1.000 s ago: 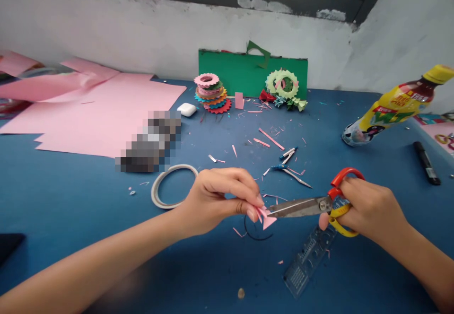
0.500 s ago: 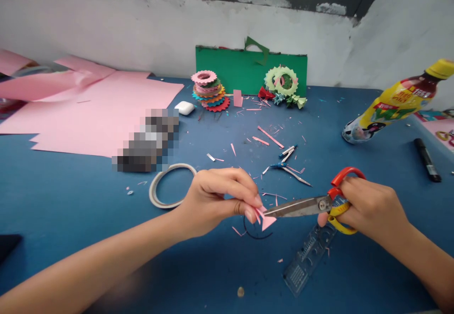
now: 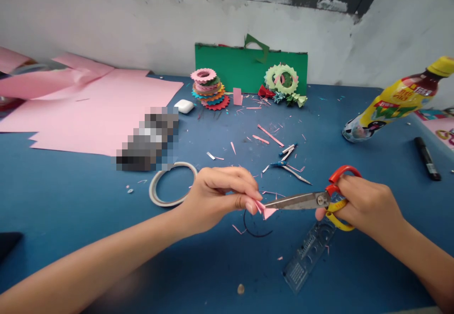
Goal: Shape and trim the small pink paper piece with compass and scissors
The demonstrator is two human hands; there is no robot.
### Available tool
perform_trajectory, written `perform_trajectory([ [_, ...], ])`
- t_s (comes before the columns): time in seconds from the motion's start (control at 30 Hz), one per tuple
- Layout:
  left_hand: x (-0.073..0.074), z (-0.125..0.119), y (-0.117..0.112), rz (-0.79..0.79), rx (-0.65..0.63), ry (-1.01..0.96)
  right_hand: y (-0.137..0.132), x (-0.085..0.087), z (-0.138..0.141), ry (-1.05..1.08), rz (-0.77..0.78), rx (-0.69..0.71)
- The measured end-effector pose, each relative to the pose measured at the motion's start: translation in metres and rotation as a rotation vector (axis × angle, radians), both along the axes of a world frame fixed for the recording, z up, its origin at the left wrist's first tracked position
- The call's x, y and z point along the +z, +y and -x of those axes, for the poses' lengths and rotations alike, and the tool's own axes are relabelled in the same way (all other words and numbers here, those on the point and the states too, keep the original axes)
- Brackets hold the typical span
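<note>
My left hand [image 3: 227, 193] pinches a small folded piece of pink paper [image 3: 268, 212] between thumb and fingertips, above the blue table. Scissors [image 3: 300, 201] with one red and one yellow handle loop are gripped in my right hand [image 3: 369, 203]. Their blades look closed or nearly so, and the tips touch the pink paper or lie right beside it. Under the paper a thin dark curved strand [image 3: 255, 232] lies on the table. A clear plastic stencil ruler [image 3: 307, 257] rests below the scissors.
A roll of tape [image 3: 153, 192] lies by my left wrist, with large pink sheets [image 3: 88, 115] behind. A compass [image 3: 289, 170], paper scraps, a stack of scalloped paper rings [image 3: 211, 91] and a green board [image 3: 244, 73] are farther back. At right stand a bottle [image 3: 390, 103] and a black marker [image 3: 427, 159].
Both hands have risen very slightly with the paper and scissors. The scissors have shifted a little to the left, and the paper's angle has changed slightly.
</note>
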State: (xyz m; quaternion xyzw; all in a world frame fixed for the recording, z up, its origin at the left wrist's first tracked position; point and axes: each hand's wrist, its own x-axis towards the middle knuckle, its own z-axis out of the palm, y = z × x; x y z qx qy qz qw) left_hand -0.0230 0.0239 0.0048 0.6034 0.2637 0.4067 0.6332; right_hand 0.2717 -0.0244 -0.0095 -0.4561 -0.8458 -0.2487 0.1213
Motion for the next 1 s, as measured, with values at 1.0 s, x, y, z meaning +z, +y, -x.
perform_trajectory([
  [1.0, -0.008, -0.007, 0.008, 0.489, 0.063, -0.088, 0.003, -0.006, 0.006, 0.177, 0.152, -0.155],
])
